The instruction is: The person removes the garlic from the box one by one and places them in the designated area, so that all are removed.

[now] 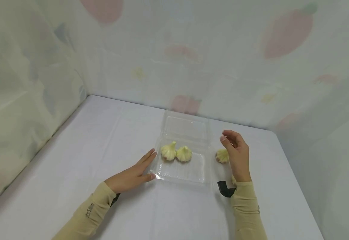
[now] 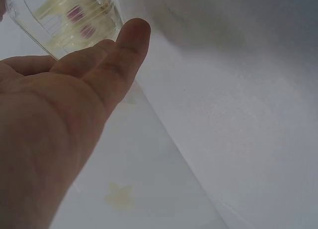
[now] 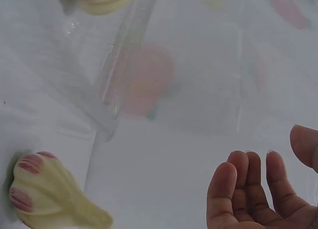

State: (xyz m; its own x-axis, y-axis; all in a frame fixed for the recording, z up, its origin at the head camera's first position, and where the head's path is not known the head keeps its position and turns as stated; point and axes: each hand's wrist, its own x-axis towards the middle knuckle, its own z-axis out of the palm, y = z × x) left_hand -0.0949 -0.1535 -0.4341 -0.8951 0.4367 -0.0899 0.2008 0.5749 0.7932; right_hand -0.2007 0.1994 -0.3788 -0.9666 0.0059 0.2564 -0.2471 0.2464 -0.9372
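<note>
Head view: my two bare hands reach over one white table (image 1: 126,216). Between them lies one clear plastic container (image 1: 181,171), its single lid (image 1: 184,128) folded open, farther away than my fingertips. I count four pale garlic bulbs. Two are inside the container, side by side: the first bulb (image 1: 168,152) nearer my left hand (image 1: 132,177), the second bulb (image 1: 184,154) toward my right hand (image 1: 239,156). Outside it, a third bulb (image 1: 221,156) lies on the table just beside my right hand, and a fourth bulb (image 1: 233,180) is mostly hidden behind my right wrist. My left fingers are straight, thumb spread apart, at the container's near-side edge; I cannot tell how firmly they touch. My right fingers are loosely bent, thumb apart, pinching nothing. Two tan sleeves cover my forearms.
</note>
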